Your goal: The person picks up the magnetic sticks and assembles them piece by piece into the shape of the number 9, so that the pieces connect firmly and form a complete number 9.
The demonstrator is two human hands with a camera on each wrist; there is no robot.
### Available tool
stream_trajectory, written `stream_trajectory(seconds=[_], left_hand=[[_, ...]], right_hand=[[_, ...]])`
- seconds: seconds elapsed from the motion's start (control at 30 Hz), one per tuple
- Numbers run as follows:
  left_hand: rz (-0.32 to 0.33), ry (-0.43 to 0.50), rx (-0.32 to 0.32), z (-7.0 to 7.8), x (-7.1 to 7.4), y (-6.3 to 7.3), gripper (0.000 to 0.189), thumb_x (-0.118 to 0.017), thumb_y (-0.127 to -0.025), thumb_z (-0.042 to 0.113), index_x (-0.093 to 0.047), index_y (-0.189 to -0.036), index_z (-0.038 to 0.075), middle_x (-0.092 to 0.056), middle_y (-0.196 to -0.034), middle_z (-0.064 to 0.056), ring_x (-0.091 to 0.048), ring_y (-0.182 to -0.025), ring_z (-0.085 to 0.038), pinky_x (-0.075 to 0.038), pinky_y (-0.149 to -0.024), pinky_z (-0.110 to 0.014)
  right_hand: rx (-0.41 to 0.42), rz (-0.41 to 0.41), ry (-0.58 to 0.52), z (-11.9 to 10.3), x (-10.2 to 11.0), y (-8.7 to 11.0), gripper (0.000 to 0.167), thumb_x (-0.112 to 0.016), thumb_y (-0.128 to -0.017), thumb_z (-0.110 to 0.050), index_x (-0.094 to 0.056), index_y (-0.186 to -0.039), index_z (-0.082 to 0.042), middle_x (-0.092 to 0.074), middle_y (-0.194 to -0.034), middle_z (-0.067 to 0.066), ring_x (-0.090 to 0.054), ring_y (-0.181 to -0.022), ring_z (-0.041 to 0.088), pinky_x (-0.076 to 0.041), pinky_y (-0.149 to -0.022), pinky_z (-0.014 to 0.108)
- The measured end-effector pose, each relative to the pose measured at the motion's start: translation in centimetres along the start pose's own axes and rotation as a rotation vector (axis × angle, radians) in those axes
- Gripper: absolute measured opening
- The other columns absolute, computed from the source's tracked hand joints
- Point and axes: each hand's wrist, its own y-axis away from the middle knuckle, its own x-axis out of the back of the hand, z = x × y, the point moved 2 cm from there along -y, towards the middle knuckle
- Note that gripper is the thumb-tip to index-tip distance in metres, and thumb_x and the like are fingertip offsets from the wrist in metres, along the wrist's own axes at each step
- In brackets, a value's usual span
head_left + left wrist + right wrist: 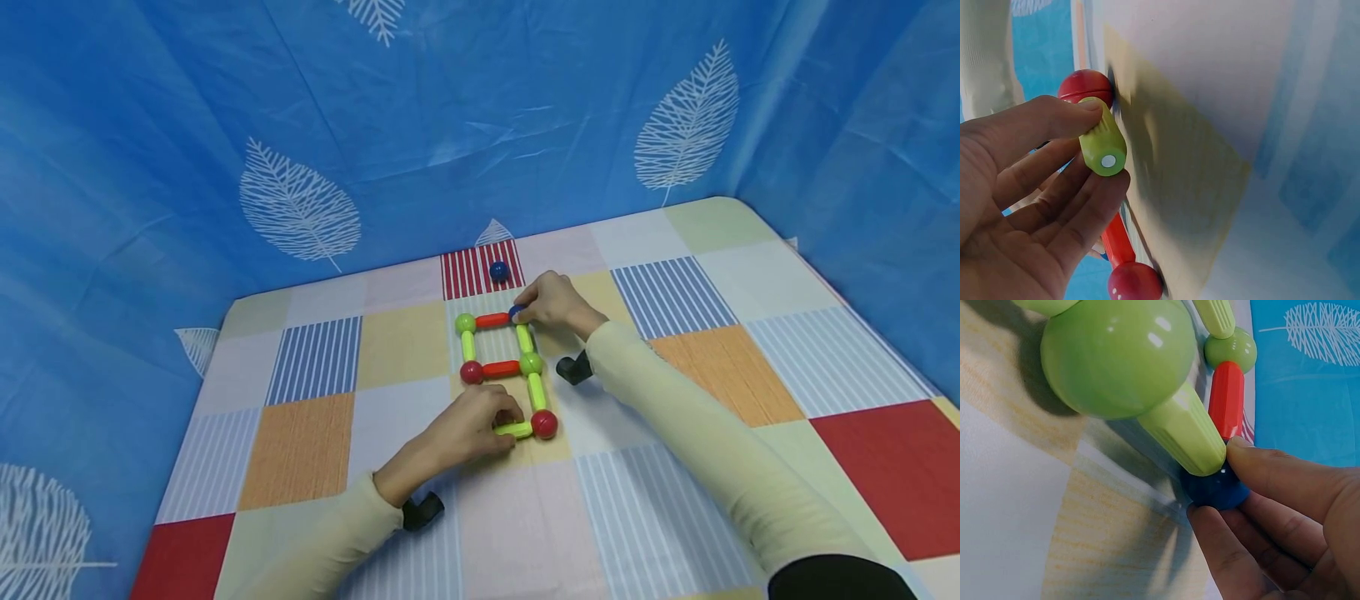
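Note:
My left hand (468, 425) pinches a yellow-green magnetic rod (1102, 140) between thumb and fingers. The rod's far end meets a red ball (544, 424), while its near end is free and shows a pale round tip. At the back of the ball-and-rod frame, my right hand (553, 302) grips a blue ball (1217, 490). That ball touches one end of a red rod (1227, 400) and of a green rod (1188, 434). A square joins the blue ball, two green balls (466, 323) (531, 363) and another red ball (471, 372).
A loose blue ball (498, 271) lies behind the frame on a red-striped patch. The patchwork cloth (405, 350) covers the table, and a blue curtain with white leaves (450, 125) hangs along its back and sides.

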Motion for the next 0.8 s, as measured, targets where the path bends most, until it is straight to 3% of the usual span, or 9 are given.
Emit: stream_trajectory(seconds=[0.8], left_hand=[[-0.009, -0.002, 0.042, 0.12, 0.01, 0.07, 0.019, -0.079, -0.079, 0.001, -0.075, -0.098, 0.002, -0.067, -0.090, -0.005, -0.059, -0.080, -0.017, -0.049, -0.069, -0.019]], right_hand=[[-0.005, -0.005, -0.009, 0.01, -0.12, 0.06, 0.029, -0.077, -0.086, -0.010, -0.073, -0.113, 0.000, -0.071, -0.113, 0.014, -0.055, -0.114, 0.029, -0.042, -0.103, 0.043]])
